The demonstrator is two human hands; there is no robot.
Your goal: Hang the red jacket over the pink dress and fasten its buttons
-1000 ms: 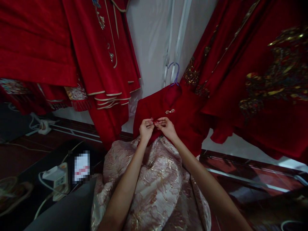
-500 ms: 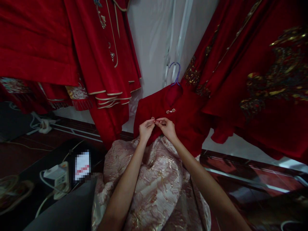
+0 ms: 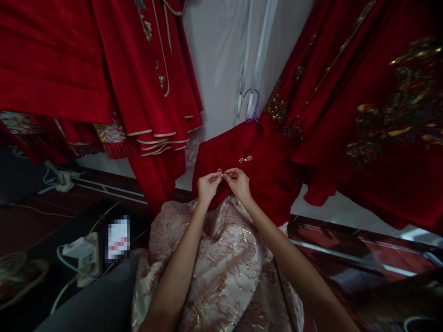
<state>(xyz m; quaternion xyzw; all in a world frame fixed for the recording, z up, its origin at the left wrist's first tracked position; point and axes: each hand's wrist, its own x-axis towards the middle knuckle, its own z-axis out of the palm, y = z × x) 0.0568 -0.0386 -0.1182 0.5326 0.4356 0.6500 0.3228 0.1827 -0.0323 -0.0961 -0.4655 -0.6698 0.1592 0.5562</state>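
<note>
A red jacket [image 3: 273, 180] with a stand collar hangs on a purple hanger [image 3: 255, 108], spread out in front of me. A beaded frog button [image 3: 245, 159] is fastened below its collar. Lower on the front, my left hand [image 3: 208, 186] and my right hand [image 3: 238, 183] meet, fingertips pinched together on a second beaded frog button [image 3: 219, 170], which is mostly hidden by the fingers. Beneath my forearms, pale pink brocade cloth [image 3: 221, 276] with gold threads is draped, its upper edge touching the jacket's hem.
Red garments [image 3: 138, 83] with gold piping hang at left. Another red garment [image 3: 346, 115] with gold embroidery hangs at right. On a dark surface at lower left lie a power strip [image 3: 89, 260], a pixelated bright screen [image 3: 118, 239] and a basket [image 3: 38, 276].
My hands have barely shifted; the left has slid slightly left and the right has drawn in a little. Both stay pinched at the same spot on the jacket.
</note>
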